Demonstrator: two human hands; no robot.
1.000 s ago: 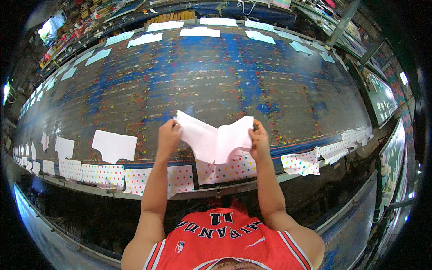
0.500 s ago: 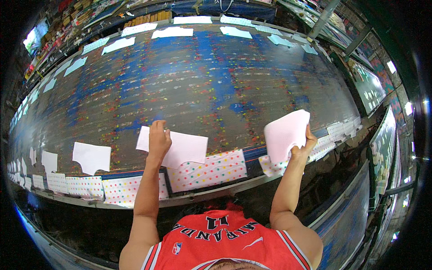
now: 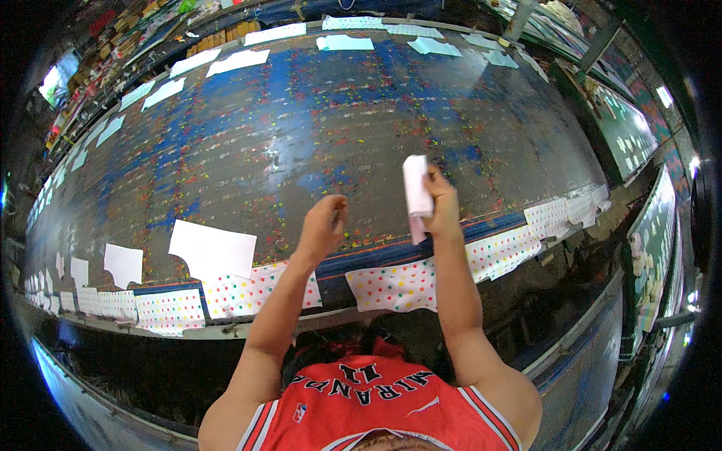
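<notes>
My right hand (image 3: 441,197) grips a folded pale pink-white piece (image 3: 415,184), cloth or paper, above the dark, paint-speckled table (image 3: 316,128). My left hand (image 3: 329,219) holds nothing, its fingers loosely bent with the thumb apart, over the bare surface left of that piece. A flat white cut piece (image 3: 210,246) lies left of my left wrist, overlapping a polka-dot piece (image 3: 244,297) on the near edge. Another dotted piece (image 3: 389,287) lies between my forearms along that edge.
Smaller white pieces (image 3: 122,265) and dotted pieces continue along both sides of the near edge. More pale pieces (image 3: 344,43) line the far edge. Posts (image 3: 519,19), cluttered racks (image 3: 113,30) and other long boards (image 3: 617,135) surround the table.
The piece held by both hands was parted: one lies flat at the left, the other is folded in my right hand. My left hand let go and moved right.
</notes>
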